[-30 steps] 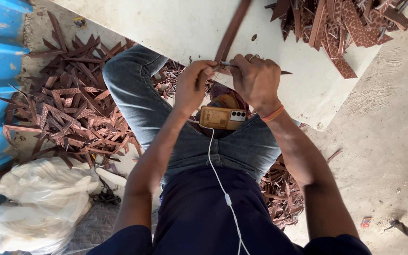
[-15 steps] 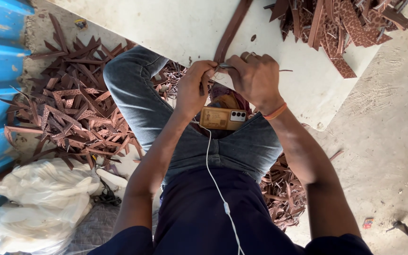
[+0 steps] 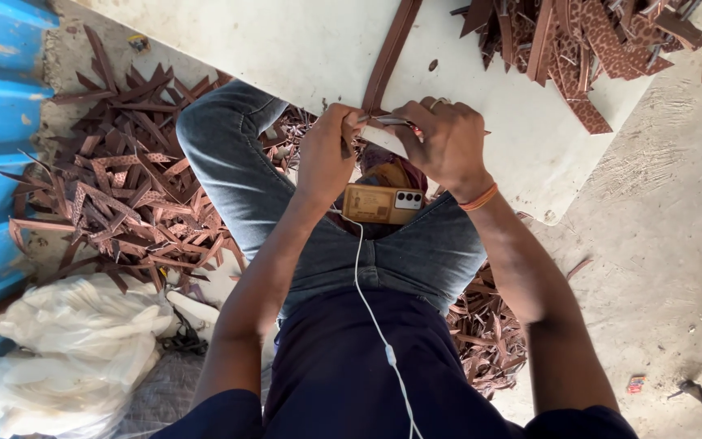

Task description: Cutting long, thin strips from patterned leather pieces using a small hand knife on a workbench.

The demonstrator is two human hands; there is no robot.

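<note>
Beyond the left hand (image 3: 327,154) and right hand (image 3: 442,142), bare white board (image 3: 286,49) lies open — except up-right, where heaped brown strips (image 3: 587,41) crowd it. Just below sits a phone (image 3: 382,203); left, floor scraps (image 3: 123,203).

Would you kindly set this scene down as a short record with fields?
Left hand: grips the near end of a brown strip at the board edge
Right hand: holds a thin tool against the strip
Board: white, strip lies on it
Pile: brown strips at the board's far end
Scraps: brown offcuts on the floor
Phone: on lap, white cable attached
Bags: white, by the blue wall
</note>
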